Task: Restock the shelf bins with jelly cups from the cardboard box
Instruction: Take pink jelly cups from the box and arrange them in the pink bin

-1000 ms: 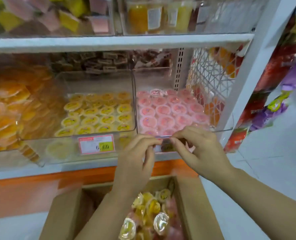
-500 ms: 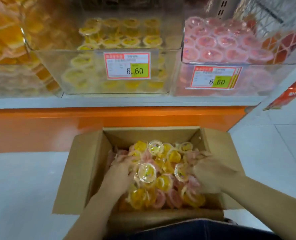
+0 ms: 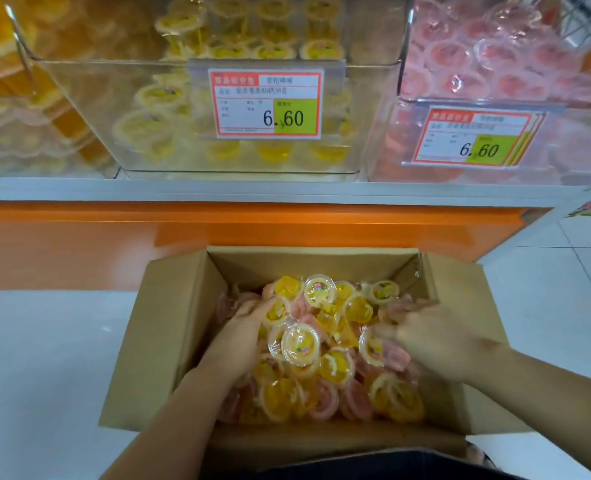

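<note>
- The jelly cups (image 3: 301, 344), yellow and pink, lie jumbled in a loose heap inside the cardboard box (image 3: 169, 341) on the floor below the shelf.
- They look small, light and slick, with thin plastic walls and peel-off film lids. They are best taken by the rim or scooped several at a time, without squeezing the sides or pressing on the film.
- The left hand (image 3: 242, 337) is dug into the left side of the heap. Its fingertips are buried among the cups, so I cannot tell if they hold one.
- The right hand (image 3: 439, 344) reaches over the right side with fingers fanned out. It is too blurred to tell if it grips anything.
- Above, the yellow bin (image 3: 89, 126) looks part filled and the pink bin (image 3: 581, 140) fuller. Both are cut off at the top.
- The depth of the heap is hidden.
</note>
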Available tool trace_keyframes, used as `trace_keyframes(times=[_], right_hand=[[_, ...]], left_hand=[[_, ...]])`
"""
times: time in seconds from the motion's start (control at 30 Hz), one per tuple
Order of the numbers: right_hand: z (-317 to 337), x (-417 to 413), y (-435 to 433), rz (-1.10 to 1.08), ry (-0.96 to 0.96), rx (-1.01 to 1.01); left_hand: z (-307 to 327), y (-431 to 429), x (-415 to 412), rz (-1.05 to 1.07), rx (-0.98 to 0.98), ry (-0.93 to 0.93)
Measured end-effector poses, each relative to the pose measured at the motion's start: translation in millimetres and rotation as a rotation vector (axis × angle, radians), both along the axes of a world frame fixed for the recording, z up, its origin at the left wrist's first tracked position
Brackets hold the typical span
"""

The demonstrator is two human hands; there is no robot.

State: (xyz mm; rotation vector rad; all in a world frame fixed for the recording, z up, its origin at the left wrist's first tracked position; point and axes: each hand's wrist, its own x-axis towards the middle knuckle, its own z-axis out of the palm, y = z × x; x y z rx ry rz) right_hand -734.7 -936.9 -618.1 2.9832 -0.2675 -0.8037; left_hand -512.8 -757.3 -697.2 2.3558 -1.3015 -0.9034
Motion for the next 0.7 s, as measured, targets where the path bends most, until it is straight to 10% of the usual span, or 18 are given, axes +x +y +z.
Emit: trace_keyframes(times=[0.7], right_hand=[[0,37,-28,0.038,0.202,-0.127]], left_hand=[[36,-12,-4,0.212,-0.23,-0.09]])
